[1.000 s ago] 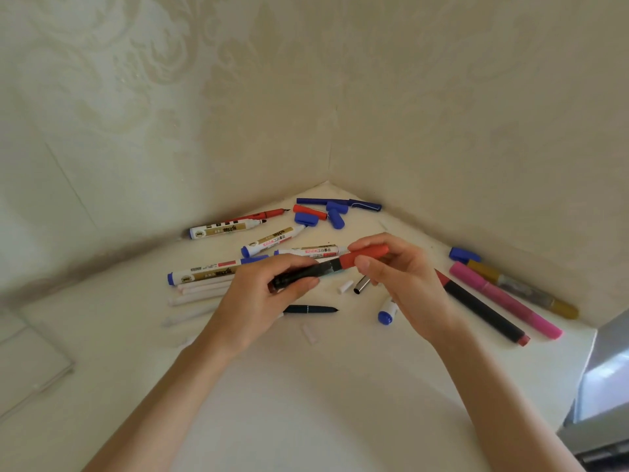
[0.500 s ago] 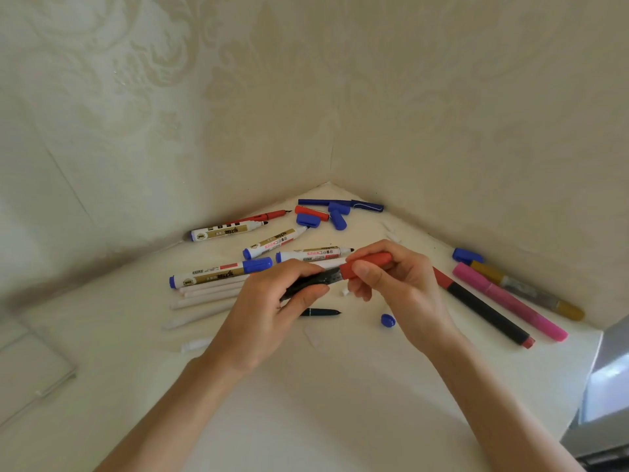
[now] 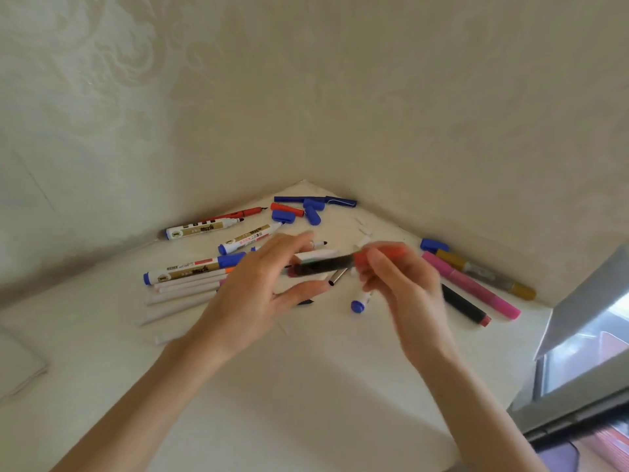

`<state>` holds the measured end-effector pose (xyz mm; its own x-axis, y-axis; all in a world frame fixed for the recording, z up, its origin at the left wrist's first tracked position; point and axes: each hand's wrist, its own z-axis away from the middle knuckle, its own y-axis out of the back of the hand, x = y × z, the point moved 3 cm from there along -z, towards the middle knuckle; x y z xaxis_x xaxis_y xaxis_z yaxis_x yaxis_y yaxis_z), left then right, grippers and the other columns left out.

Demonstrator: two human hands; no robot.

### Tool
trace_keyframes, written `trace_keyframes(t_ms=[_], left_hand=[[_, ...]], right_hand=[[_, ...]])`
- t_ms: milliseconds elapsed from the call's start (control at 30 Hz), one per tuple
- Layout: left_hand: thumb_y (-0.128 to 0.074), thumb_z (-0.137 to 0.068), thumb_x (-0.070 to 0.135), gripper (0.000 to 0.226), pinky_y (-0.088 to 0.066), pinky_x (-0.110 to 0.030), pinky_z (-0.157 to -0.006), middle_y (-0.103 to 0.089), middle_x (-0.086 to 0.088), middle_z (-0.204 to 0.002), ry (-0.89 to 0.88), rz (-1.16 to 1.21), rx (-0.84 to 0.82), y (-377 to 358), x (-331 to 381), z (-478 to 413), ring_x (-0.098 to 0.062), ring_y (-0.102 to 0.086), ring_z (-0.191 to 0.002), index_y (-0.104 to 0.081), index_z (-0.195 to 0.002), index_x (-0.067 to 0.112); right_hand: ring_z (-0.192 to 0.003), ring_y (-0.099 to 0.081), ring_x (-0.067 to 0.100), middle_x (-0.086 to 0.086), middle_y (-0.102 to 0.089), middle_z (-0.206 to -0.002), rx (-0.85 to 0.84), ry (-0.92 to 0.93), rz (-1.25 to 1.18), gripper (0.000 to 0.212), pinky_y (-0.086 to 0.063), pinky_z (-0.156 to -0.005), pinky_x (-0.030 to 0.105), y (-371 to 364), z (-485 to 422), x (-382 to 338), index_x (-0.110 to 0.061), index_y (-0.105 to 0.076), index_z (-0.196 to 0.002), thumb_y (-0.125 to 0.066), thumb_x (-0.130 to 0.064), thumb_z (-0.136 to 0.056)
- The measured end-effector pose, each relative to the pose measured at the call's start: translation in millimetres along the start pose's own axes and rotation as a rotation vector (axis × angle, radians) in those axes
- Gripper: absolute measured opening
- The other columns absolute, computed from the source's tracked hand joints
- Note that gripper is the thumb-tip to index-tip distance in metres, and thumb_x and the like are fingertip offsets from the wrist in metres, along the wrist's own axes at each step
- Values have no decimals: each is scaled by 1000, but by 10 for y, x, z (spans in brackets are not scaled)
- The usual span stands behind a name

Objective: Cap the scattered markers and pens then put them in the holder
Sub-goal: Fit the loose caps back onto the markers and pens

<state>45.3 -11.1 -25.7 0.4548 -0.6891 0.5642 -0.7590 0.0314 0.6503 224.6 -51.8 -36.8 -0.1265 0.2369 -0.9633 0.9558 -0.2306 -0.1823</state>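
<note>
While the right hand (image 3: 405, 284) grips the black-barrelled marker (image 3: 323, 265) at its red cap (image 3: 381, 255), judged pressing it home, left hand (image 3: 258, 284) spread open

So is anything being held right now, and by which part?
The black marker with a red cap is pinched at its red cap end by the right hand. The left hand is spread open beside the barrel, seemingly not gripping it.

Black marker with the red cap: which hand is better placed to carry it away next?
Probably right. The right hand grips the black marker at its red cap, while the left hand is open, gripping nothing.
</note>
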Motion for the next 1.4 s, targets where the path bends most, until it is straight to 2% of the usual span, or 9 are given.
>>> trace_keyframes(t_ms=[133, 267, 333, 433, 633, 833, 1067, 1233, 1400], left_hand=[[-63, -74, 39, 48, -51, -22, -71, -56, 20, -102, 160, -17, 75, 139, -276, 194, -3, -55, -94, -53, -120, 28], [-69, -78, 20, 29, -43, -7, -72, -63, 10, -95, 210, -105, -19, 67, -389, 327, -8, -58, -89, -64, -107, 23], [-68, -80, 18, 25, -46, -8, -71, -62, 10, -96, 213, -99, -67, 8, -349, 323, -6, -57, -89, -66, -104, 23], [-65, -82, 20, 21, -46, -15, -76, -62, 10, -97, 206, -101, -95, -72, -275, 269, -4, -57, -90, -67, -103, 23], [-54, -87, 43, 27, -41, -21, -74, -59, 11, -97, 158, -236, -65, -556, 107, -166, -6, -51, -88, -63, -103, 24], [-52, -83, 55, 44, -41, -31, -81, -57, 3, -101, 223, -439, -142, -1064, 147, -465, -16, -49, -96, -59, -108, 20], [-51, -88, 44, 27, -36, -29, -79, -59, 6, -97, 252, -441, -112, -1025, 11, -366, -13, -49, -94, -61, -104, 25], [-53, -88, 42, 23, -39, -25, -77, -59, 9, -98, 270, -363, -30, -776, -99, -282, -9, -48, -93, -63, -101, 27], [-60, -84, 38, 21, -42, -24, -76, -59, 8, -95, 294, -277, 47, -401, -255, -158, -7, -50, -88, -63, -101, 26]], right_hand=[[-70, -64, 12, 0, -72, -76, 260, 145, 266, 8, -53, -66, 23, 583, 81, -131, -14, -66, -87, -63, -7, -85], [-77, -65, 13, 3, -69, -87, 390, 124, 512, 12, -51, -65, 19, 992, 261, -207, -22, -61, -87, -62, -10, -86], [-78, -63, 13, -6, -66, -84, 431, 104, 672, 12, -50, -59, 18, 1046, 360, -215, -23, -59, -87, -63, -12, -85], [-78, -56, 2, -11, -59, -81, 346, 39, 945, 8, -38, -62, 13, 1020, 414, -100, -17, -59, -90, -64, -14, -85], [-102, -44, 22, 3, -58, -105, 222, 102, 1454, 14, -37, -84, 33, 917, 262, 117, -15, -63, -95, -61, -26, -86], [-102, -43, 32, 14, -61, -102, 346, 116, 1378, 22, -38, -75, 35, 1078, -463, -47, -8, -67, -102, -54, -21, -89], [-108, -45, 34, 18, -61, -108, 316, -6, 1739, 35, -38, -85, 38, 933, -904, 237, -4, -62, -101, -42, -32, -94], [-113, -42, 35, 19, -58, -114, 261, -81, 1716, 40, -38, -90, 39, 882, -1050, 317, -3, -64, -101, -39, -33, -94], [-113, -41, 32, 13, -59, -93, 168, -240, 1473, 30, -38, -84, 35, 867, -1143, 344, -6, -61, -83, -45, -30, -90]])
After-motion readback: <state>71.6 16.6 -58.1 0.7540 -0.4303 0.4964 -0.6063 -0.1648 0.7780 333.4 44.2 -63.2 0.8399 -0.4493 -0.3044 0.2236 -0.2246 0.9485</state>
